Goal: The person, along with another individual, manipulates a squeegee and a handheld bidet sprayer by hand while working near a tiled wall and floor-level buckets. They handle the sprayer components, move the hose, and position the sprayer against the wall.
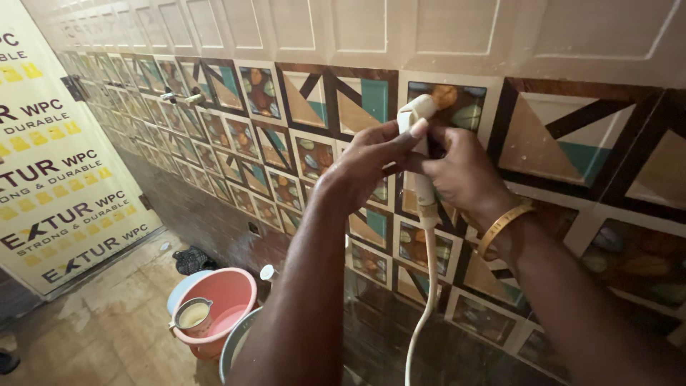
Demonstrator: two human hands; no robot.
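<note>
left hand [371,161]: fingers closed round the white plastic hand-spray head [421,154], thumb pressed on its top.
right hand [461,171]: wrapped round the sprayer body from the other side; gold bangle [504,225] at the wrist.
sprayer: upright against the patterned tile wall [572,136].
hose [427,286]: white, hanging straight below the sprayer.
pink plastic bucket [218,311]: on the floor, down-left of the sprayer.

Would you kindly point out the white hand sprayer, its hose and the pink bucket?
white hand sprayer [418,109], head view, on its upper head.
hose [429,275], head view, mid-length below the hands.
pink bucket [230,292], head view, on its inner wall.
</note>
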